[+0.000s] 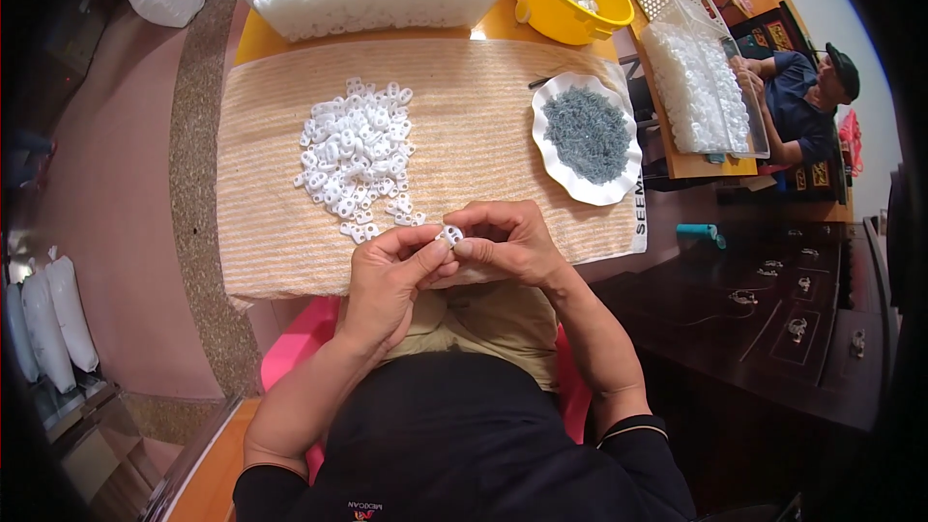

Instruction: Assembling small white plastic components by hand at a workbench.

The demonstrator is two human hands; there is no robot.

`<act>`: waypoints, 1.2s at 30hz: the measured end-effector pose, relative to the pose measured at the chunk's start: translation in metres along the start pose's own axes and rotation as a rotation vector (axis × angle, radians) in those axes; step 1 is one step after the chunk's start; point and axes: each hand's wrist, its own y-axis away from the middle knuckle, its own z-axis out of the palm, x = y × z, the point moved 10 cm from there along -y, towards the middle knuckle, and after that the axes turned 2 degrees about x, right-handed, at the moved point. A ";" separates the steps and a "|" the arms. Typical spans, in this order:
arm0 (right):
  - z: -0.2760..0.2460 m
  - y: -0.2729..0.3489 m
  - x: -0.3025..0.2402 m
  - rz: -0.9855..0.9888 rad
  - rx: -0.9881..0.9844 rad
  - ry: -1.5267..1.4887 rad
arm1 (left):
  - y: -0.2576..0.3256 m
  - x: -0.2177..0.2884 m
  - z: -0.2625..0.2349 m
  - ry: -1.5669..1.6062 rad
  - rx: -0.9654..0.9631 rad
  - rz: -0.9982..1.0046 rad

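Above my lap, at the near edge of the cloth, both hands meet over one small white plastic piece with two dark holes [451, 233], which looks like a cord lock. My left hand [385, 276] pinches it between thumb and finger. From the other side, the thumb and forefinger of my right hand [517, 244] close on it too. Just beyond my left hand lies a loose heap of matching white pieces [356, 147]. To the right, a white wavy-rimmed plate [607, 195] holds a pile of tiny grey parts [586, 133], too small to make out singly.
A striped cloth [464, 106] covers the table. At its far side stand a clear tub [377, 8] full of white pieces and a yellow basin [565, 24]. On the right, another person [800, 101] sits by a clear bin of white pieces [696, 87]. A dark wooden cabinet [744, 329] stands nearer.
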 end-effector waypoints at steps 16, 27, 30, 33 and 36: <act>0.001 0.007 -0.018 -0.162 -0.033 0.130 | 0.002 -0.002 0.018 0.072 -0.169 -0.082; 0.011 0.014 -0.017 -0.137 -0.079 0.020 | 0.008 -0.003 0.024 0.121 -0.234 -0.053; 0.015 0.014 -0.019 -0.145 -0.097 0.015 | 0.007 -0.004 0.023 0.135 -0.214 -0.032; 0.015 0.015 -0.020 -0.194 -0.102 0.046 | 0.005 -0.003 0.024 0.114 -0.225 -0.020; 0.014 0.013 -0.026 -0.229 -0.074 0.095 | 0.003 -0.001 0.029 0.109 -0.252 -0.018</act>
